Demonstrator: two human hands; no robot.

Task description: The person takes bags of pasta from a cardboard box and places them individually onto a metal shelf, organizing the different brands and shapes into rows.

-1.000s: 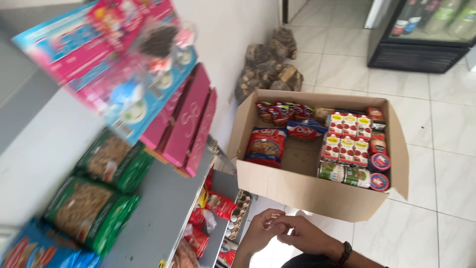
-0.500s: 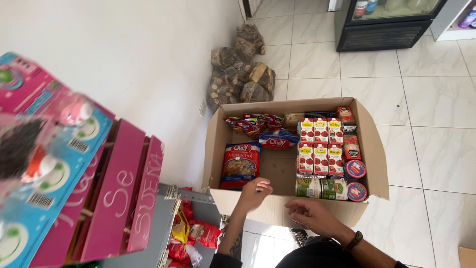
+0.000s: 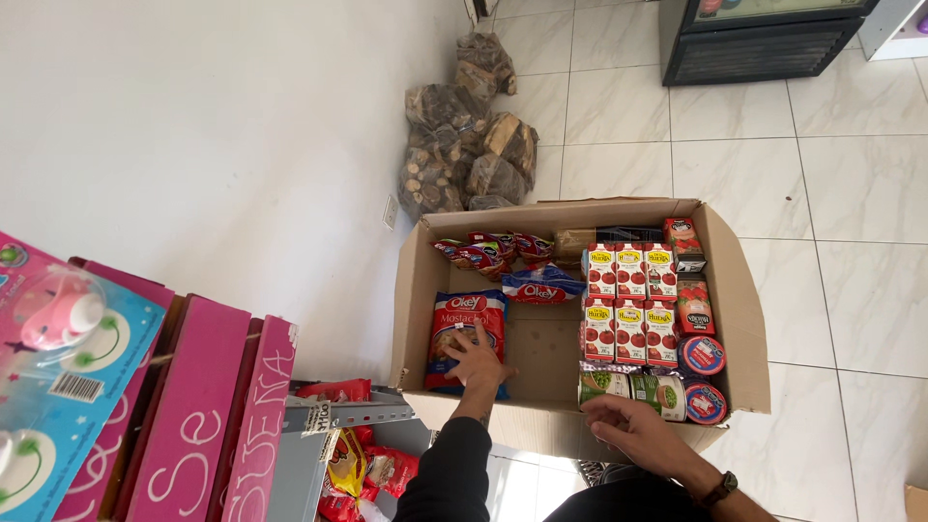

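The left hand (image 3: pixel 474 360) has dropped into the cardboard box (image 3: pixel 739 290), its grip spread wide and flat on the pasta bag (image 3: pixel 466 324), no longer hovering at the near wall; contact is made, no hold yet. The bag lies at the box's 9 o'clock, long axis 12-to-6. The right hand (image 3: pixel 628 430), loosely open, holds nothing at 5 o'clock beside the cans (image 3: pixel 633 387).

- Plain white wall (image 3: pixel 193 145) fills the left side.
- Glossy white square-tiled floor (image 3: pixel 851 184) spreads right.
- Clear bags of chopped firewood (image 3: pixel 464 135) lean against the wall, far.
- Black glass-fronted cooler (image 3: pixel 764 39) stands far right.
- Grey metal shelf (image 3: pixel 309 435) near left.
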